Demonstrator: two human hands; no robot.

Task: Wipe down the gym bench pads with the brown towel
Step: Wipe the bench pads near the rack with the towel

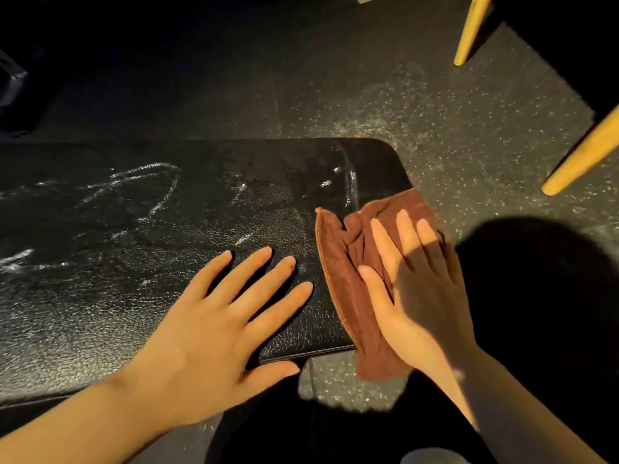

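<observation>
A brown towel [348, 262] with an orange stitched edge lies on a black, grain-textured bench pad [134, 256] streaked with white marks, above dark grey floor [469, 128] flecked with pale speckles, near yellow legs [582, 155].

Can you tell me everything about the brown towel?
The brown towel is soft, fuzzy-looking cloth with a lighter stitched edge. It is crumpled and folded, not spread flat. It lies over the right end of the black bench pad, and its lower part hangs off the pad's front edge. The right hand presses flat on it with straight fingers. The left hand rests on the pad beside it, not touching it.
</observation>
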